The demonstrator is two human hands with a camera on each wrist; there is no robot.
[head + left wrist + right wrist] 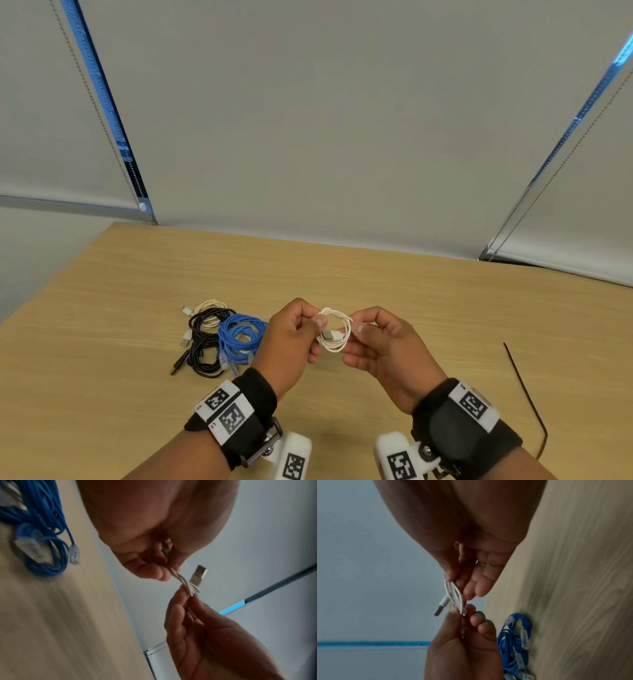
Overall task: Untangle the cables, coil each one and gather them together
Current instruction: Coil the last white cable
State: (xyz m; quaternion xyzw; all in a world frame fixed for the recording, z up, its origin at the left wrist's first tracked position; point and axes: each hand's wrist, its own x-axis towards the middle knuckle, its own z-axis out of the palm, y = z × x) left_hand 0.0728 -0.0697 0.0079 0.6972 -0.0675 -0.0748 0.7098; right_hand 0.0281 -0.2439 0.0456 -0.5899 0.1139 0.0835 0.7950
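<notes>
A small white cable coil (334, 330) hangs in the air between both hands above the wooden table (411, 291). My left hand (291, 339) pinches its left side with thumb and forefinger; my right hand (376, 339) pinches its right side. A USB plug (198, 576) sticks out of the white coil (187, 585), also seen in the right wrist view as the plug (441, 607) beside the coil (455, 595). To the left on the table lie a blue coil (239, 337), two black coils (205, 342) and another white coil (209, 308).
A thin black strip (527, 397) lies on the table at the right, near the front edge. Window blinds with bead chains (99, 113) hang behind the table. The blue coil (513, 642) lies just beside the left hand.
</notes>
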